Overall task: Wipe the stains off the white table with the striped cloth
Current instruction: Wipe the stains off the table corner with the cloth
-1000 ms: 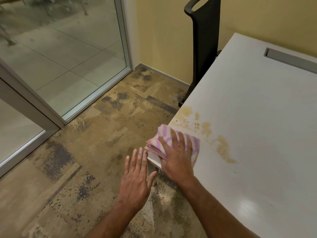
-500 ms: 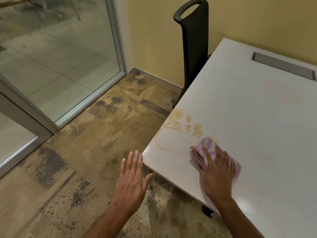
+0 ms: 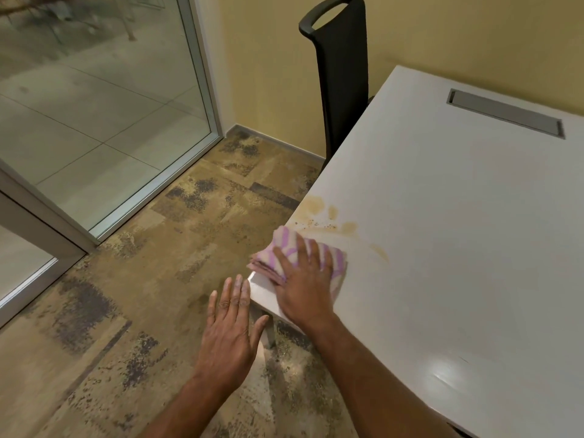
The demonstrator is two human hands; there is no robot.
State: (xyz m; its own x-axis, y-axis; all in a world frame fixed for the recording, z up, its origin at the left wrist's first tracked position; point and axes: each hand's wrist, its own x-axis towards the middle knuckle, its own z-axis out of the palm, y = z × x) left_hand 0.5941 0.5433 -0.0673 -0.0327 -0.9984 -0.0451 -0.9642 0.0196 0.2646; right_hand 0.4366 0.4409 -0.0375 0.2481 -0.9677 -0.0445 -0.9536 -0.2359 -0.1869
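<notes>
The white table [image 3: 458, 248] fills the right side of the head view. Yellow-brown stains [image 3: 328, 216] with dark specks lie near its left corner, and a faint streak [image 3: 379, 251] trails to the right. A folded pink-and-cream striped cloth [image 3: 284, 248] lies on that corner, partly overhanging the edge. My right hand [image 3: 303, 286] presses flat on the cloth with straight, spread fingers. My left hand [image 3: 230, 330] hovers flat over the floor just left of the table corner, holding nothing.
A black office chair [image 3: 343, 74] stands at the table's far left side against the yellow wall. A grey cable slot [image 3: 505, 113] is set into the tabletop at the back. A glass door [image 3: 94, 105] bounds the mottled carpet on the left.
My right hand slid the cloth from the table's interior back left to the corner, over the ring-shaped smear. The long stain to the right has mostly gone. My left hand stayed hovering.
</notes>
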